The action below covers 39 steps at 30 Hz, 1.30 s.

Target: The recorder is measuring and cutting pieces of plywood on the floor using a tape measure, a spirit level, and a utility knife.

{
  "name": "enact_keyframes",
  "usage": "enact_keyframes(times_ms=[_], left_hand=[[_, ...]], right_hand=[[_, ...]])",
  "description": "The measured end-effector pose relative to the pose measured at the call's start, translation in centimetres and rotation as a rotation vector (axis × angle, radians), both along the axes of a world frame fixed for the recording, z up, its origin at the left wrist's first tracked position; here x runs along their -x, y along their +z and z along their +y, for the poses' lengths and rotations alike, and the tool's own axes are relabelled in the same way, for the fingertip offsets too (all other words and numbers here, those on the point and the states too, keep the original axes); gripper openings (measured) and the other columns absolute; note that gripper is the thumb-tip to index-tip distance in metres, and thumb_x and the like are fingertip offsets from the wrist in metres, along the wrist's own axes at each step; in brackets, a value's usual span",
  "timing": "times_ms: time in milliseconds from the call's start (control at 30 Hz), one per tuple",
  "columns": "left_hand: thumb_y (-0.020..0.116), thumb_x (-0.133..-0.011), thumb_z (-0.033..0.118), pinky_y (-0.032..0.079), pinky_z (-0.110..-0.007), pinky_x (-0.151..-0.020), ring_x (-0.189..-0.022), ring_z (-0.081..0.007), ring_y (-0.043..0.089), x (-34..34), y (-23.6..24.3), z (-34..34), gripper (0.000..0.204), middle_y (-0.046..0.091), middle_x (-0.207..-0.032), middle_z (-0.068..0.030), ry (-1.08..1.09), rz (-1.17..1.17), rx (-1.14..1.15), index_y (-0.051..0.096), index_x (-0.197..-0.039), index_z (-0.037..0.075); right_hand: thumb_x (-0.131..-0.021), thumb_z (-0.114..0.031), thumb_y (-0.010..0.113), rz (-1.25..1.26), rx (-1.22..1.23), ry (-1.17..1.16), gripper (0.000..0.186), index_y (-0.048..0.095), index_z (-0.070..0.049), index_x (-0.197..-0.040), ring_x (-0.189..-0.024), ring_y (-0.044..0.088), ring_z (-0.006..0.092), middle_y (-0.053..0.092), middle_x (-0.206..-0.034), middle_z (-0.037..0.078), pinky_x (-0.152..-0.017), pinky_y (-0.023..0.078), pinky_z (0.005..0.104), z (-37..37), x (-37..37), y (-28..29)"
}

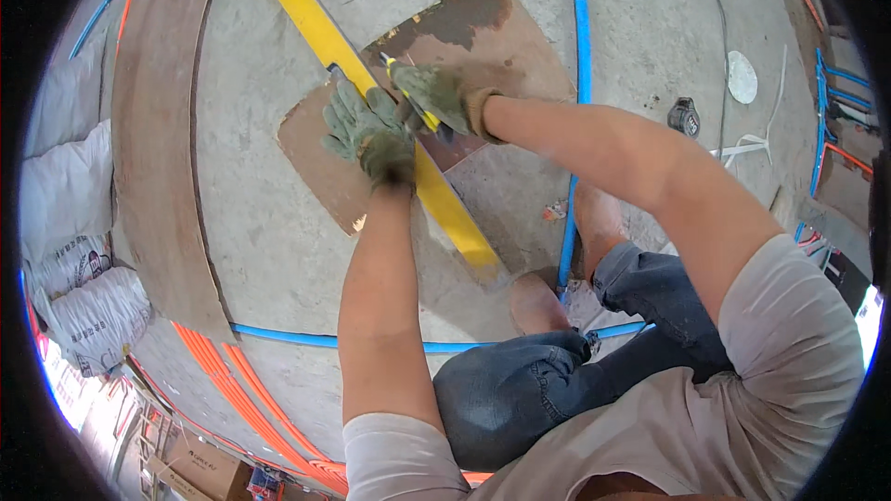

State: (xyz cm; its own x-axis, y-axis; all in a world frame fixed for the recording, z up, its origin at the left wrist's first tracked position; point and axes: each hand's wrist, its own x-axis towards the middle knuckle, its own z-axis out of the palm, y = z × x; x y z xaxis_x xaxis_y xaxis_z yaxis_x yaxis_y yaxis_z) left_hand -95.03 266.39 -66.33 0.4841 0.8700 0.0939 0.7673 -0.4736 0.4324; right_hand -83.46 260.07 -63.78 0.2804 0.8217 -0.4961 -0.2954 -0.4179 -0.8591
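A long yellow spirit level (306, 14) lies slantwise over a brown thin board (311, 144), running from upper left down toward my feet. My left hand (364, 130), in a grey-green work glove, rests at the level's left edge with its fingers spread over the level and board. Just to its right, my gloved right hand (436, 97) is closed around a slim yellow tool (431, 121). The tool's pale, dark-tipped end sticks out at the upper left; its exact kind I cannot tell. Behind my right hand, the board's far part (529, 46) carries a dark stain and a rough top edge.
Blue conduit (582, 28) crosses the concrete on the right and in front of my legs. A long brown sheet (158, 130) lies at left beside white sacks (70, 186) and orange pipes (223, 390). A black tape measure (684, 117) and a pale disc (742, 77) lie at right.
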Motion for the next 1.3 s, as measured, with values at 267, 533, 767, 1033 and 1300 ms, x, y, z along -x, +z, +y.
enact_keyframes(times_ms=[267,533,767,1033,1300], left_hand=[[0.052,-0.09,0.051,0.014,-0.064,-0.108,-0.14,-0.0403,0.025,0.6,1.4,0.1,0.056,0.032,-0.154,-0.0104,-0.158,0.101,0.071,0.05,-0.136,0.021],[0.044,-0.096,0.048,0.01,-0.061,-0.111,-0.141,-0.0395,0.025,0.1,0.3,0.2,0.068,0.033,-0.154,-0.0117,-0.036,0.079,0.115,0.029,-0.152,0.013],[0.052,-0.092,0.049,0.014,-0.058,-0.112,-0.138,-0.0327,0.034,0.5,-2.0,0.8,0.067,0.041,-0.15,-0.0067,-0.019,0.102,-0.006,0.037,-0.149,0.018],[0.046,-0.094,0.051,0.012,-0.063,-0.11,-0.138,-0.0366,0.033,0.6,-2.7,1.0,0.063,0.044,-0.147,-0.0118,-0.042,0.043,-0.085,0.044,-0.144,0.012],[0.051,-0.093,0.042,0.017,-0.063,-0.108,-0.133,-0.0347,0.039,0.0,-1.4,0.4,0.055,0.05,-0.141,-0.0107,-0.011,-0.047,-0.082,0.05,-0.139,0.011]], right_hand=[[-0.097,-0.039,0.041,-0.031,0.204,0.045,0.043,0.065,-0.004,-0.103,-0.065,0.067,0.0211,0.069,-0.083,0.012,-0.05,0.053,0.0396,2.2,-1.8,0.8],[-0.095,-0.036,0.043,-0.197,0.252,0.152,0.042,0.068,-0.003,-0.105,-0.074,0.07,0.0278,0.071,-0.086,0.017,-0.063,0.055,0.0387,3.8,-2.1,1.2],[-0.094,-0.032,0.047,-0.359,0.129,0.254,0.039,0.068,0.0,-0.094,-0.064,0.068,0.0258,0.069,-0.078,0.015,-0.053,0.052,0.0404,5.7,-1.8,-0.9],[-0.101,-0.036,0.038,-0.478,0.167,0.467,0.05,0.065,0.004,-0.088,-0.057,0.067,0.0247,0.068,-0.074,0.015,-0.047,0.052,0.0378,1.7,0.1,3.4],[-0.095,-0.023,0.048,-0.363,0.32,0.418,0.031,0.06,0.003,-0.104,-0.068,0.072,0.0264,0.069,-0.077,0.018,-0.058,0.055,0.039,-6.5,6.0,2.2]])
